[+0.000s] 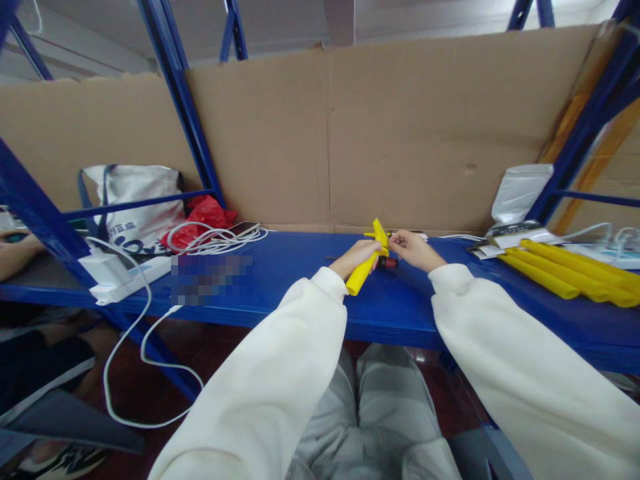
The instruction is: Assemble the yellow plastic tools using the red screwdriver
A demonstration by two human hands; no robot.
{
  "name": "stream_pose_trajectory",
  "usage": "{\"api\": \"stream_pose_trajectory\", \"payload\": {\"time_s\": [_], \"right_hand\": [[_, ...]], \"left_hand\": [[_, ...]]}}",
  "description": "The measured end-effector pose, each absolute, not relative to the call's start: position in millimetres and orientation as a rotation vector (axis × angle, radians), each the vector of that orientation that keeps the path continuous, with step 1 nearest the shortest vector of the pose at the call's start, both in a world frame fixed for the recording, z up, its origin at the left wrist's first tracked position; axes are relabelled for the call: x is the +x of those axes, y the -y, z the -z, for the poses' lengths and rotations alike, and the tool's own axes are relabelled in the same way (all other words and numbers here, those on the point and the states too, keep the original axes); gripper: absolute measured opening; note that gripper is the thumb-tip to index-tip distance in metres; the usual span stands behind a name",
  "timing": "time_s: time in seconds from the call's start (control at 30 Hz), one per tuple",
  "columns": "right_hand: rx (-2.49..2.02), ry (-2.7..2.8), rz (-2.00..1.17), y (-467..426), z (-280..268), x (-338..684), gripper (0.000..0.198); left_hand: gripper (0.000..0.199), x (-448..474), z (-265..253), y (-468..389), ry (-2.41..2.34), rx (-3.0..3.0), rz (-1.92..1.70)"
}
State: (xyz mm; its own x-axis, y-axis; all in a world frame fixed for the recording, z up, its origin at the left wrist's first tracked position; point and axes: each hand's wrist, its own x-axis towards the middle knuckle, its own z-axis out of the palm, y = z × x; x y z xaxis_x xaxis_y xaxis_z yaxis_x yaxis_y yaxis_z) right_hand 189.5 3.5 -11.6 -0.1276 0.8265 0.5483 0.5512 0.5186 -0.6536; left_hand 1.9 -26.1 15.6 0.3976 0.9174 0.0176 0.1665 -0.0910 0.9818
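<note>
My left hand [361, 255] is closed around a long yellow piece [357, 280] with a tube-like lower end and a narrower top with a short part jutting sideways. It is held tilted just above the blue table. My right hand [411, 249] is closed beside the top of this piece, thumb and fingertips pinched together. Whatever is between those fingertips is too small to make out. Under and behind the hands lies what looks like a screwdriver, its red and black handle [388, 263] showing to the right of the yellow piece.
Several yellow tubes [575, 273] lie at the right, by a white power strip [600, 255] and a silvery pouch [520, 190]. On the left are coiled white cables [200, 240], a red bag [213, 213], a cloth bag [135, 193] and another person's arm [20, 253]. Cardboard [425, 133] stands behind.
</note>
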Motion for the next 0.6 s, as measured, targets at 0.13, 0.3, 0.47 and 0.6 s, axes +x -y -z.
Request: {"api": "stream_pose_trajectory", "payload": {"time_s": [0.13, 0.3, 0.47, 0.6], "right_hand": [[-1.179, 1.830, -0.342, -5.1, 13.1, 189.3, 0.020], [-1.223, 1.823, -0.331, -5.6, 12.7, 190.9, 0.020], [-1.375, 1.724, -0.134, -8.5, 4.9, 207.4, 0.010], [-1.719, 1.585, 0.096, -10.2, 2.2, 236.1, 0.012]], "left_hand": [[0.033, 3.1, -14.8, 24.5, -1.026, 1.556, -0.849], [0.034, 1.3, -14.8, 21.8, -1.065, 1.558, -0.860], [0.029, -1.0, -18.1, 23.8, -1.131, 1.535, -0.896], [0.028, -0.7, -19.7, 24.3, -1.117, 1.485, -0.944]]}}
